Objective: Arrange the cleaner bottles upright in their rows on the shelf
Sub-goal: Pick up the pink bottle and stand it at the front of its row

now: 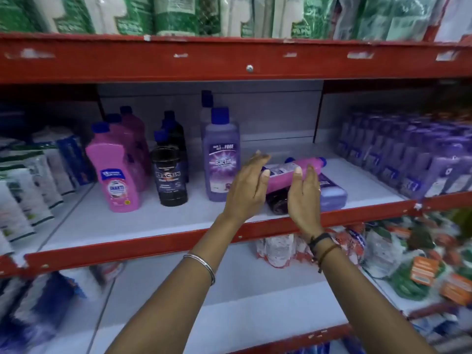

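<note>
At the far left of the frame, white and green packets stand in blurred rows on the white shelf board. Next to them, in the left centre, a row of pink bottles with blue caps stands upright, one behind the other. Just to the right of it is a row of black bottles, also upright. Then comes an upright purple bottle with a blue cap, and a second one stands behind it.

In the centre of the frame the left hand is raised in front of the purple bottle, palm turned to the right, fingers straight and close together, holding nothing. Opposite to it the right hand has its palm turned to the left, fingers also together and a little bent. Between the two hands lies a pink bottle on its side, the cap pointing to the right. It rests on top of a lying dark bottle and a lying purple bottle. Whether the fingertips touch the pink bottle, I cannot tell.

At the right of the frame many purple bottles stand in tight rows, blurred.
</note>
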{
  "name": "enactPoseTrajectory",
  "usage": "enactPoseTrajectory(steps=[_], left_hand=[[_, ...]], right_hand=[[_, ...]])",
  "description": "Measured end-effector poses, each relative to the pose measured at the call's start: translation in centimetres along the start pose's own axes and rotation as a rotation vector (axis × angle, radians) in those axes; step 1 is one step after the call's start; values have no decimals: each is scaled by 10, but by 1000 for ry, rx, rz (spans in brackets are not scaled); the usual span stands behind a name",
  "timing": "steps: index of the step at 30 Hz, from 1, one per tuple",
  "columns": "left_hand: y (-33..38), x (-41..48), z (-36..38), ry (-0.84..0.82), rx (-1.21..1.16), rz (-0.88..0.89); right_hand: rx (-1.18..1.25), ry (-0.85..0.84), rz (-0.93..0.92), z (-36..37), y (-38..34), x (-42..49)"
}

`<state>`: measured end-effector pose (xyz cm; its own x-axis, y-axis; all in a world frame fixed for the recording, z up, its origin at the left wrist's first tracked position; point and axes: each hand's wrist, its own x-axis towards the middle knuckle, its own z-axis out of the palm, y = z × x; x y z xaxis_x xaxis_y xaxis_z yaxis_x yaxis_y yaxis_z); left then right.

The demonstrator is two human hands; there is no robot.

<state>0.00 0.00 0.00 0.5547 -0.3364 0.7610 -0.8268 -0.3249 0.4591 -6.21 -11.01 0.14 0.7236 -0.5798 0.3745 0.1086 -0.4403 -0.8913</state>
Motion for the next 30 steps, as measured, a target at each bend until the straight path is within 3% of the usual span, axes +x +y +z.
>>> enactPoseTrajectory(steps=[8,13,15,22,30], left_hand=[[-12,49,51,-141,-50,-282],[-25,94,65,-527,165,-425],[-26,104,65,-618,128,-484],[-19,94,52,-436,-115,-529],[-5,66,-4,-248,-215,-519]], right_hand=[[11,-80,189,-4,29,44],[59,-121,188,-6,46,60],[111,-113,206,-4,51,65],[300,-62,227,3,52,66],[367,-25,52,14,16,27]])
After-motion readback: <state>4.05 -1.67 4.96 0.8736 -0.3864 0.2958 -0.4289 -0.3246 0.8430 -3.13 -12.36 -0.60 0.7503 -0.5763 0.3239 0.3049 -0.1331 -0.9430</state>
